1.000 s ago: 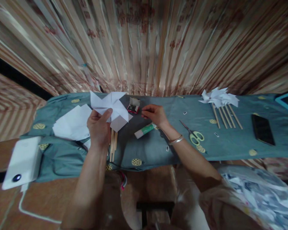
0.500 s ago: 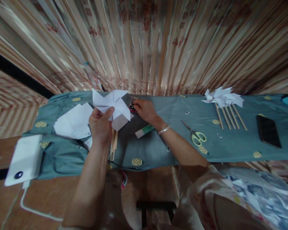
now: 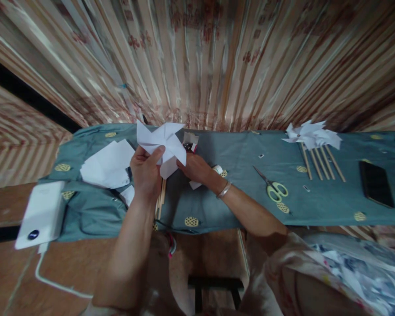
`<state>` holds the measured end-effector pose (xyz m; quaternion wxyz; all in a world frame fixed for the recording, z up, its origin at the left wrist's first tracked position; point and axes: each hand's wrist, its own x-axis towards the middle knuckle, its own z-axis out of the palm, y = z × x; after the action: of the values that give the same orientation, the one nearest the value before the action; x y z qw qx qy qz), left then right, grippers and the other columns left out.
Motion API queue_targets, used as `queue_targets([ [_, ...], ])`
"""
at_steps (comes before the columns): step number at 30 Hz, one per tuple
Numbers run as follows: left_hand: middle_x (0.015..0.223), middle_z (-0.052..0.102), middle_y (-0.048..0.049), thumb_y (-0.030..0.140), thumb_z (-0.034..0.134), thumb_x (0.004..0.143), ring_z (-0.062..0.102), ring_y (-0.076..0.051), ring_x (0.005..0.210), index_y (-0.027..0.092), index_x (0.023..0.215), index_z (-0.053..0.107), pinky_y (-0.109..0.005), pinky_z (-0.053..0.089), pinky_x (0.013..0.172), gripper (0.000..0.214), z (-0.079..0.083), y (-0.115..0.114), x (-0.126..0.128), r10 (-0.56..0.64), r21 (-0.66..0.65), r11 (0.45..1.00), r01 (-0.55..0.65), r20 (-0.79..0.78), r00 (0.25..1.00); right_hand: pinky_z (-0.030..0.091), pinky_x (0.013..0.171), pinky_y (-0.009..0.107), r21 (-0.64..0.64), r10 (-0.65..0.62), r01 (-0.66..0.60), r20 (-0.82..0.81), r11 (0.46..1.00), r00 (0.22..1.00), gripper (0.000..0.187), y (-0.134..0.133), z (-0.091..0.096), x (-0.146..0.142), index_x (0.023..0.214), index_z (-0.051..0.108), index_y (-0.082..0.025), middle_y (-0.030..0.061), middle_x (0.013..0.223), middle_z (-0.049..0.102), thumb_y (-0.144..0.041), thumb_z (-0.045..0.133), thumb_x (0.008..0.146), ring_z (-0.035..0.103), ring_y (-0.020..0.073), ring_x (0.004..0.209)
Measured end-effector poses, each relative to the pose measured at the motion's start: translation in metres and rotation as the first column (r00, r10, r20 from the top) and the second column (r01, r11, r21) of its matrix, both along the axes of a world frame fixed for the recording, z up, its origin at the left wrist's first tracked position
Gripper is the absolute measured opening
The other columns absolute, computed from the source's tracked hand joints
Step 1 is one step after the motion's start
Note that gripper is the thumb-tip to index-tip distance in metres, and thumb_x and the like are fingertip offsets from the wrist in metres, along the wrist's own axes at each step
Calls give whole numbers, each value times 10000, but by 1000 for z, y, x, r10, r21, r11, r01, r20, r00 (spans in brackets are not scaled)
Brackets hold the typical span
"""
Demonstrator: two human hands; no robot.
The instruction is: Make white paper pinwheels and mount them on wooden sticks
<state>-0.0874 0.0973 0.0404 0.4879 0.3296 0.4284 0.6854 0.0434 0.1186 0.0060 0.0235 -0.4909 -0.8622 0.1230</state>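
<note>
My left hand (image 3: 147,169) pinches a white paper pinwheel (image 3: 171,139) with the thumb pressed at its middle. Close to the pinwheel's lower right blade is my right hand (image 3: 197,169), its fingers drawn together. Their tips are partly hidden, and whatever they may hold is too small to make out. Just beyond that hand stands a small open box (image 3: 190,141) with dark, shiny bits in it. A white-capped tube (image 3: 217,169) lies partly covered by the right hand. Several wooden sticks (image 3: 160,199) lie below the pinwheel.
White paper sheets (image 3: 107,164) are stacked at left, near a white power bank (image 3: 41,215) with a cable. Green-handled scissors (image 3: 276,191) lie right of my right arm. Farther right are finished pinwheels (image 3: 312,134) on sticks and a black phone (image 3: 377,183). A curtain (image 3: 210,66) hangs behind the table.
My right hand has left the small box and come down beside the pinwheel, now covering most of the tube. The left hand still holds the pinwheel. The whole view has shifted slightly.
</note>
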Motion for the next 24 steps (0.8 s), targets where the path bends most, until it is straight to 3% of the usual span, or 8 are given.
queue_targets([
  [4,788,732,-7,265,838,544,714,-236,882,194,776,661,-342,565,787,300,-3,0,9,9,-6,1000,-9,14,1000,469,827,308,-10,-57,56,-142,998,988,282,-11,6,13,1061,683,-70,182,1068,720,-127,427,956,665,247,999],
  [7,754,726,12,245,839,519,697,-194,754,194,767,673,-304,555,711,302,-4,-2,21,-25,-33,999,26,28,999,474,778,281,-87,-227,210,-414,974,882,199,-28,10,39,921,705,-129,91,906,743,-132,508,897,680,198,853],
  [10,730,721,25,221,829,518,647,-136,641,189,759,676,-263,533,661,288,-6,-6,36,-77,-44,996,78,31,997,496,711,275,-249,-411,341,-708,906,575,102,-51,14,72,844,710,-177,27,811,734,-212,618,817,673,170,743],
  [13,708,708,31,216,827,530,627,-123,610,189,777,681,-257,516,639,288,-10,-14,52,-141,-49,989,142,20,990,520,648,277,-397,-498,359,-830,845,253,79,-78,19,101,755,703,-216,-7,716,711,-283,720,716,639,144,631],
  [16,724,707,25,230,834,541,630,-132,619,190,817,691,-267,510,635,313,-14,-27,71,-233,-96,969,230,-26,972,551,673,287,-443,-502,380,-862,812,67,102,-104,26,118,735,706,-241,-12,701,712,-301,767,679,647,139,642],
  [18,726,705,19,237,831,554,629,-138,627,186,833,698,-270,506,637,313,-17,-36,83,-295,-131,950,285,-70,953,559,673,288,-441,-491,412,-871,797,17,112,-118,31,122,736,704,-247,-13,698,713,-292,785,671,652,140,643],
  [20,718,703,14,240,824,565,633,-147,641,181,841,700,-269,503,639,308,-19,-43,96,-342,-158,933,324,-105,934,560,674,283,-420,-474,432,-880,798,19,107,-128,34,124,747,702,-253,-18,699,713,-265,785,682,653,137,643],
  [24,704,701,15,238,814,571,620,-141,623,166,844,691,-255,495,617,307,-22,-47,116,-390,-193,912,363,-127,912,548,662,270,-311,-450,515,-877,799,168,65,-137,34,127,796,721,-265,-28,748,725,-221,742,752,643,128,656],
])
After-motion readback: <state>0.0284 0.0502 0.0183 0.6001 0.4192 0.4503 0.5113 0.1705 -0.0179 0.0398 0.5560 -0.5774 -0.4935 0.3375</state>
